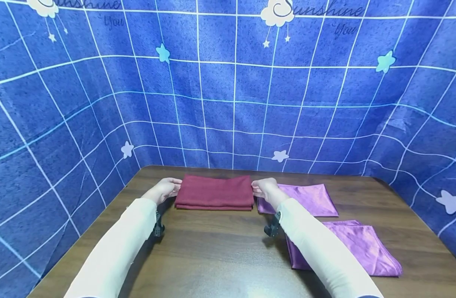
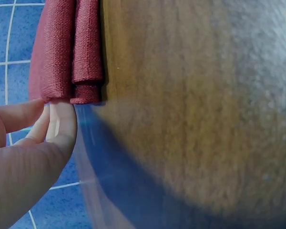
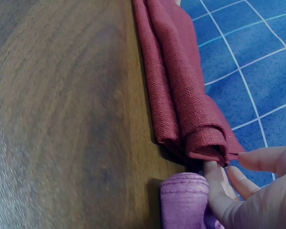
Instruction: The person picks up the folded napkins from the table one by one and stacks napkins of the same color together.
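The maroon cloth (image 1: pixel 214 192) is laid folded in several layers near the far edge of the wooden table (image 1: pixel 213 248), with its long folded side turned toward the person. It is held at both short ends. Its left end is pinched by the left hand (image 1: pixel 164 189), with the fingertips brought close together at the upper fold. Its right end is pinched by the right hand (image 1: pixel 266 188); in the right wrist view, one digit is set below the upper fold and another at its outer side. How firmly it is gripped cannot be told, nor whether the lowest layer is also taken.

To the right, a farther purple cloth (image 1: pixel 306 196) is placed just beside the right hand, and a nearer purple cloth (image 1: pixel 362 246) is partly covered by the right forearm.

The step in hand is judged to be the straightening or placing of the folded bundle. For the next move, both ends should be guided evenly, so that the layers are kept aligned, and the fingertips should be drawn out gently.
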A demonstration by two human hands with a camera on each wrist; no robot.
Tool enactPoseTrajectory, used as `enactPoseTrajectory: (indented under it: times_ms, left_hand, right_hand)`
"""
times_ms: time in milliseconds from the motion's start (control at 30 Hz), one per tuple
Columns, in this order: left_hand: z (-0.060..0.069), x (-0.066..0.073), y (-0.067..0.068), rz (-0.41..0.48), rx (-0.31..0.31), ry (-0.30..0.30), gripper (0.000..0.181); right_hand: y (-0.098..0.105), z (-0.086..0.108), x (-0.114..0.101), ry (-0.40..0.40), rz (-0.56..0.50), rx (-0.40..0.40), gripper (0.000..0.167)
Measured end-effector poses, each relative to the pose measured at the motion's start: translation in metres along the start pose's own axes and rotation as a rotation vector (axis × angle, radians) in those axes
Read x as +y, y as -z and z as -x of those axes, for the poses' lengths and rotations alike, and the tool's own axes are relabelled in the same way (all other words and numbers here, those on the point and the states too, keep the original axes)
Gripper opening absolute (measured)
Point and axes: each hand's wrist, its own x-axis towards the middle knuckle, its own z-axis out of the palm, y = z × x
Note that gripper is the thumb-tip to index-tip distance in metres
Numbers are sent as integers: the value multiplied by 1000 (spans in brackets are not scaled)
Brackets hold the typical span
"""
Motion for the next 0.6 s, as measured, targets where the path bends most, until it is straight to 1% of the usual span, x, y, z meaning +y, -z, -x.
enactPoseTrajectory:
  times_ms: [33,100,200,267,333,433,600]
  left_hand:
    - [0,0,0,2,8,3,43]
    - [0,2,0,12,42,8,44]
    - [-1,6,0,47,123,10,44]
    - [-1,9,0,66,167,-6,44]
    - [-1,13,-1,73,194,-24,43]
    - [0,16,-3,72,204,-54,43]
    - [2,16,-6,95,210,-71,41]
  right_hand:
    - [1,0,0,-2,-3,0,28]
    - [3,1,-1,-3,-6,-10,31]
    - [5,2,-3,-6,-16,-20,34]
    - [7,3,-5,-5,-18,-23,35]
    - [8,4,-8,-9,-22,-15,34]
    - [11,5,-11,-14,-28,-10,33]
    - [17,5,-12,-24,-32,-36,34]
